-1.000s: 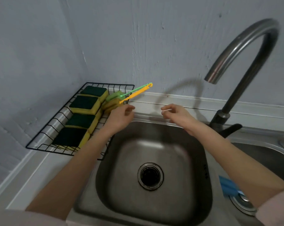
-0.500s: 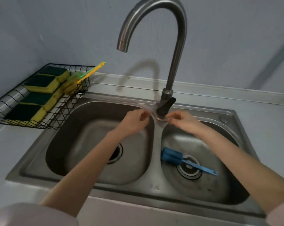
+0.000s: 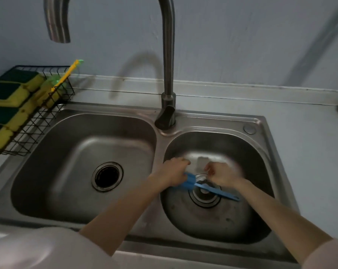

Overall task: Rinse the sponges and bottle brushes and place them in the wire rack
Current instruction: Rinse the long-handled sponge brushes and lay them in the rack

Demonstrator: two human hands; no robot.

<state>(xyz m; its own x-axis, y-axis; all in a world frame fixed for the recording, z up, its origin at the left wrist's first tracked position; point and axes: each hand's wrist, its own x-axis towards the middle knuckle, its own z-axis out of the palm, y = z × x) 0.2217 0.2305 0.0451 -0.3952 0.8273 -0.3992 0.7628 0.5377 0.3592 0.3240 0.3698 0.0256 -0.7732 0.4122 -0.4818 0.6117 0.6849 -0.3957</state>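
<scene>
A blue bottle brush lies across the drain of the right basin, head to the left, handle pointing right. My left hand is down in that basin, fingers curled, right over the brush head; blur hides whether it grips it. My right hand hovers just above the handle, fingers curled, with nothing seen in it. The black wire rack stands at the left of the sink and holds several yellow-and-green sponges. A yellow brush and a green brush lean in the rack's far corner.
The tall steel faucet rises behind the divider between the basins, and its spout end hangs over the left side. No water runs. The left basin shows only its drain. Grey counter runs on the right, with a wall close behind.
My view swung right from the rack to the sink. Both hands went from the rack past the faucet base down into the right basin, onto the blue brush, which lies where it lay.
</scene>
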